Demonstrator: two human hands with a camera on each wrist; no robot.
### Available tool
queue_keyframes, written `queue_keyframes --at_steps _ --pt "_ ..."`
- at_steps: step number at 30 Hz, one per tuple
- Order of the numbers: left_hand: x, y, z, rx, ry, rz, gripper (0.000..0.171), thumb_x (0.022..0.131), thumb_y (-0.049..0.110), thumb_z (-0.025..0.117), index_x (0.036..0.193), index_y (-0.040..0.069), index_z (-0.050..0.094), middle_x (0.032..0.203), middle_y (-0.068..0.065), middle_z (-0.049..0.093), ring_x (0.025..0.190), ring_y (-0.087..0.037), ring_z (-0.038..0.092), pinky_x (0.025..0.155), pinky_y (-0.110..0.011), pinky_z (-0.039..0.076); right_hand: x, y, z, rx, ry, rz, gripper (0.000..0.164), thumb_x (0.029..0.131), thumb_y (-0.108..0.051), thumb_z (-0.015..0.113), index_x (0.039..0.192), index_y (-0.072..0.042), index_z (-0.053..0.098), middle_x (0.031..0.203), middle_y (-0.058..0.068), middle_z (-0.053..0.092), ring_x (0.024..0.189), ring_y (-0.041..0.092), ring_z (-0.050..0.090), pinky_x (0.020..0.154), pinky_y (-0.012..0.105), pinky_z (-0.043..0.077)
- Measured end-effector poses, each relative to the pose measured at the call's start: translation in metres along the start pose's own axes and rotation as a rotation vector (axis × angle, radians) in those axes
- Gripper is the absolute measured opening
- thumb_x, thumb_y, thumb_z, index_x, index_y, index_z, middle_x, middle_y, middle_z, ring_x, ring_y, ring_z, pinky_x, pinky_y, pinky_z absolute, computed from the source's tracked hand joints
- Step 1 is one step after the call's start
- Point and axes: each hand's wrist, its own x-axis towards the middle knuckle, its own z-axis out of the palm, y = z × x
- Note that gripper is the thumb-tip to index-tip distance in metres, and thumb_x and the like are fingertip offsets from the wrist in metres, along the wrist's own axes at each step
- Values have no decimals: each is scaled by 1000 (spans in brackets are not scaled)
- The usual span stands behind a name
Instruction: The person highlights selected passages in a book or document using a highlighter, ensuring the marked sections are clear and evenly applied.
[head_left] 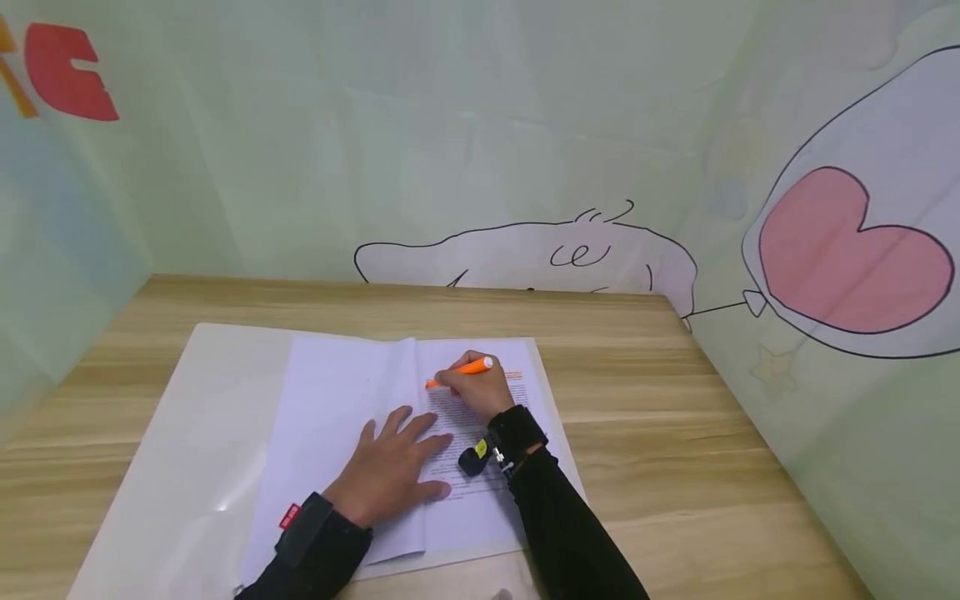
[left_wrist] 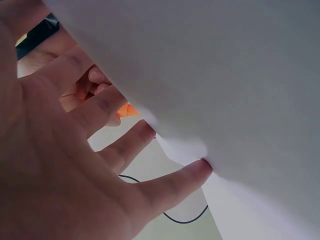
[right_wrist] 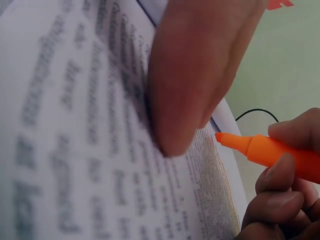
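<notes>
An orange highlighter (head_left: 474, 366) is pinched in my right hand (head_left: 483, 390), over the upper part of a printed page (head_left: 480, 492). In the right wrist view the tip of the highlighter (right_wrist: 235, 142) is uncapped and close to the small text. Orange marking (head_left: 513, 375) shows on lines near the top of that page. My left hand (head_left: 390, 471) rests with spread fingers across the fold, on the blank left page (head_left: 337, 392) and the edge of the printed one. In the left wrist view its fingertips (left_wrist: 202, 170) press against white paper (left_wrist: 225, 90).
The open pages lie on a larger pale, glossy folder or sheet (head_left: 187, 450) on a wooden table (head_left: 660, 467). Fabric walls (head_left: 450, 125) with cartoon drawings stand behind and beside the table. A small black camera (head_left: 474, 458) is strapped at the right wrist.
</notes>
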Motion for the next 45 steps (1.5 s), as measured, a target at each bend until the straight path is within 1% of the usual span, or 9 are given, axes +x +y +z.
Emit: queue_keyframes --at_steps 5,10,16,21,31,41,45 --pt "1 1 0 8 -6 0 64 77 46 82 133 21 64 146 -9 52 139 -41 35 105 -74 34 0 0 -1 -2 -4 -40 22 80 -12 80 68 -12 61 56 -3 58 53 11 53 47 21 38" --pt "1 1 0 9 -3 -1 64 77 46 82 133 21 64 146 -8 52 139 -40 36 104 -73 34 1 0 0 -32 -3 -68 22 80 -12 80 68 -11 61 56 -3 58 53 11 53 45 21 38" --pt "0 0 1 5 -2 -7 65 76 46 82 133 21 65 146 -9 53 139 -41 35 104 -74 34 0 -1 1 -33 -19 -59 22 81 -12 80 69 -10 62 57 -2 59 54 12 55 47 21 42" --pt "0 -1 1 -3 6 -11 64 76 45 83 133 22 65 146 -10 51 139 -41 36 104 -74 34 0 -2 1 -37 -28 -67 24 82 -13 79 67 -10 60 56 -2 58 54 12 55 47 22 41" --pt "0 0 1 -5 3 -9 64 76 46 83 132 21 65 147 -11 51 139 -40 36 104 -74 34 0 -3 0 -25 -10 -43 26 83 -11 78 66 -11 59 57 -2 59 53 13 55 47 22 41" --pt "1 0 1 -9 10 2 63 77 45 83 132 21 66 147 -11 51 139 -40 36 104 -74 34 -1 -5 -4 1 -6 -55 26 81 -8 78 65 -11 58 55 -2 58 50 13 53 45 22 40" --pt "1 0 2 -12 13 1 62 77 45 83 132 21 66 146 -11 51 138 -41 37 104 -74 34 -1 -3 -4 -10 -5 -62 27 81 -8 78 64 -11 57 56 -2 57 51 12 53 45 22 40"
